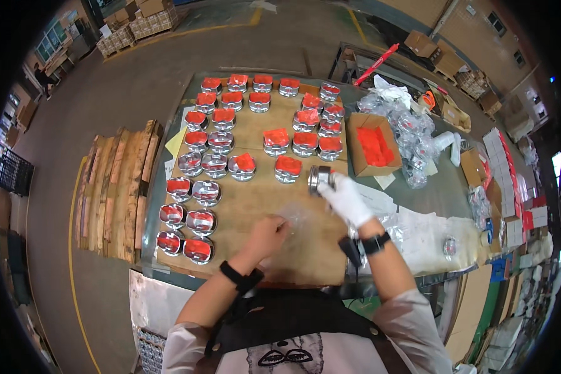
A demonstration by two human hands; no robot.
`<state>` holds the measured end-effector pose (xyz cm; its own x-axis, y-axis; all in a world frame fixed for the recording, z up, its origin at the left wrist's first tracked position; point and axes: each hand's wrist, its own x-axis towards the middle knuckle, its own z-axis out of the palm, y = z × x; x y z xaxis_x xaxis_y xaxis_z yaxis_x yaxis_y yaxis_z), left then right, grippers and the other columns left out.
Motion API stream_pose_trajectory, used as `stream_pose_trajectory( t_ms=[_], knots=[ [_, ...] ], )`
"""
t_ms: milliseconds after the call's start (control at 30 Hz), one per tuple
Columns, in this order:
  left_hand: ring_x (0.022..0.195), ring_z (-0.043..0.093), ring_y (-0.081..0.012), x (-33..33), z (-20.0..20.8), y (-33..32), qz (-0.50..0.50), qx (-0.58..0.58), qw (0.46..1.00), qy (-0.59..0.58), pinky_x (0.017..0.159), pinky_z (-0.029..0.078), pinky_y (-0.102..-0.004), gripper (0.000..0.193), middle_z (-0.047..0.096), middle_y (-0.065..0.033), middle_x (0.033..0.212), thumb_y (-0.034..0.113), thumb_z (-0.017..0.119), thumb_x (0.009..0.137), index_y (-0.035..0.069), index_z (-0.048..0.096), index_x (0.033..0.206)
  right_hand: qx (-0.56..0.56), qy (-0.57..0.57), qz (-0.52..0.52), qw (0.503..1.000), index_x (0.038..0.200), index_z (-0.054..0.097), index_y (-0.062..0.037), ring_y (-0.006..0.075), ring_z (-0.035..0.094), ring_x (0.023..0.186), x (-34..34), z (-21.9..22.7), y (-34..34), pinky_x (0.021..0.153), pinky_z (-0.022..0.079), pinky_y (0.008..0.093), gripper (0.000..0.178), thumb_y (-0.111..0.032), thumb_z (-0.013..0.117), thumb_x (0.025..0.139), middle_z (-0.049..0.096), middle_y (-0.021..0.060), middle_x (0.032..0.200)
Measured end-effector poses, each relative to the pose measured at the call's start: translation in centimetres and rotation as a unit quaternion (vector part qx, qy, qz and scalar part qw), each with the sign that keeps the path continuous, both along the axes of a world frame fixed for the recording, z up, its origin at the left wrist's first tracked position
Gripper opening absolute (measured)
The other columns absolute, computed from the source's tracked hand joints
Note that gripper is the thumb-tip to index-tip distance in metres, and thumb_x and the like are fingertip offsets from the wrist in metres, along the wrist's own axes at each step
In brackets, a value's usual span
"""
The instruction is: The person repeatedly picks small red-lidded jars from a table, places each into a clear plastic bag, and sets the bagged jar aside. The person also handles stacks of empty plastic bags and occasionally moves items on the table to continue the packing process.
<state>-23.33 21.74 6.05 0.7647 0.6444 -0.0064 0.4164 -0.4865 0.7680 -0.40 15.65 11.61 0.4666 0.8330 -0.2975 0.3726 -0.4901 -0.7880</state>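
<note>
Black apron (pixel 280 311) stood at the near edge of the cardboard (pixel 311 255); a black band circled each wrist. Left hand (pixel 269 235), bare, was over the near middle of the cardboard, fingers bent inward. A clear film (pixel 295 215), blurred, showed at its fingertips; could not tell whether they pinched it or only touched it. Right hand (pixel 346 199), white-gloved, was over the right part of the cardboard, thumb and fingers closed around one piston (pixel 320 179), its grooved side in view. Could not tell whether that piston cleared the cardboard or touched it. Other pistons (pixel 198 250) stood on the cardboard: a double column along its left side, a looser group at its far right, more along its far edge. Red sheets covered the tops of many; one piston (pixel 288 169) with such a sheet stood at the near end of the right group, just beside the held one. To the right of the cardboard, white paper (pixel 417 240) lay on the table (pixel 439 194), and farther back, an open box (pixel 380 171) held red sheets (pixel 373 146). Clear bags (pixel 411 134) were heaped right of that box. Left of the cardboard, apart from the table, was a wooden pallet (pixel 115 193). Well beyond the cardboard's far edge, cartons (pixel 153 23) were stacked on the floor.
</note>
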Motion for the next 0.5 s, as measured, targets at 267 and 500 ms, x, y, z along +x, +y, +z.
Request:
stream_pose_trajectory(
  t_ms=[267,500],
  knots=[
    [0.052,0.056,-0.014,-0.1,-2.0,-2.5,0.227,-0.515,0.822,-0.087,0.047,0.04,-0.0293,0.032,0.063,-0.0028,0.067,0.024,0.054,0.099,-0.002,0.068,0.087,0.102,-0.263,0.108,0.953,0.117,0.052,0.0028,0.0252,0.067,0.086,-11.3,-3.9,-7.0,0.066,0.056,0.0342,0.034,-0.016,0.06,0.089,0.063,0.0167,0.102],
    [0.07,0.067,-0.0243,-2.4,4.1,-3.6,0.043,0.108,0.987,-0.11,0.061,0.051,-0.0328,0.02,0.07,-0.0135,0.081,0.013,0.059,0.095,-0.002,0.068,0.105,0.0,-0.371,0.326,0.87,0.096,0.059,-0.0056,0.0292,0.065,0.08,-12.7,-3.0,-5.8,0.061,0.053,0.0368,0.021,-0.02,0.059,0.081,0.063,0.0121,0.091]
  ],
)
